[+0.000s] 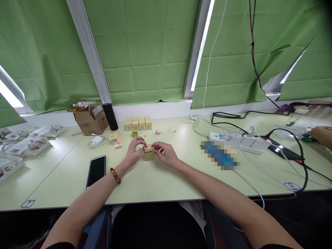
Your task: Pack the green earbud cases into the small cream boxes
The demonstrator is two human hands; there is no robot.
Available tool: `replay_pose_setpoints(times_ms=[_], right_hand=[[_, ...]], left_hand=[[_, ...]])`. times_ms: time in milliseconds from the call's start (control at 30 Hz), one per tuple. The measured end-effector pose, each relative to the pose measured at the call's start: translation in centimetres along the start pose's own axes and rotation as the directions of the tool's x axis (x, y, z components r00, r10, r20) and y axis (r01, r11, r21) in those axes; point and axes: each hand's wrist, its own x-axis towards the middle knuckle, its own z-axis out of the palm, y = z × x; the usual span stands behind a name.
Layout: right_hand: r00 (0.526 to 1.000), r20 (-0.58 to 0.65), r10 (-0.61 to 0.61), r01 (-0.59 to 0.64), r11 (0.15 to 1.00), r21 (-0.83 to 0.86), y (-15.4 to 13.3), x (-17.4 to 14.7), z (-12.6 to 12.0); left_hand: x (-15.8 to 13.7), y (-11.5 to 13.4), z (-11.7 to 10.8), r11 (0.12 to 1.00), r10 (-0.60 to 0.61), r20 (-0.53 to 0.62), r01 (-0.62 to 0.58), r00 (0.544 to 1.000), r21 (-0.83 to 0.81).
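Note:
A small brown cardboard box (148,156) stands on the table in front of me, its top flap not fully flat and a dark gap showing under it. My left hand (134,150) curls its fingers around the flap's left side. On the right side, my right hand (166,153) pinches the flap's edge between thumb and fingers. Behind the hands lie a small green tray-like piece (134,134), a tiny yellow piece (145,135), a pinkish round piece (158,131) and a clear small dish (173,130).
Several closed small boxes (138,123) stand in a row behind, with an opened one (115,139) nearer left. A phone (95,171), large carton (91,119) and black cylinder (110,117) are on the left. Cables and a power strip (250,144) spread rightward, near another person's hand (321,135).

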Motion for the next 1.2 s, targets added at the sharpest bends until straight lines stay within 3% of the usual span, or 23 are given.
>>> replay_pose_setpoints(times_ms=[167, 300, 467, 800, 1200], right_hand=[[0.998, -0.019, -0.058, 0.057, 0.997, -0.050, 0.2, -0.1, 0.2], [0.993, -0.011, -0.121, 0.119, 0.988, -0.103, 0.2, -0.2, 0.2], [0.986, -0.007, -0.165, 0.161, 0.975, -0.156, 0.2, -0.3, 0.1], [0.986, 0.008, -0.168, 0.167, 0.975, -0.146, 0.2, -0.2, -0.3], [0.989, -0.007, -0.145, 0.141, 0.971, -0.192, 0.4, -0.2, 0.2]], left_hand=[[-0.2, 0.6, -0.8, 0.966, 0.144, 0.005, -0.142, 0.990, 0.214], [-0.3, 0.1, -1.2, 0.914, 0.172, 0.148, -0.214, 0.974, 0.344], [-0.4, -0.8, -1.4, 0.884, 0.223, 0.198, -0.284, 0.954, 0.371], [-0.3, -0.8, -1.4, 0.921, 0.194, 0.186, -0.244, 0.963, 0.302], [-0.3, -0.8, -1.7, 0.772, 0.329, 0.244, -0.409, 0.912, 0.487]])
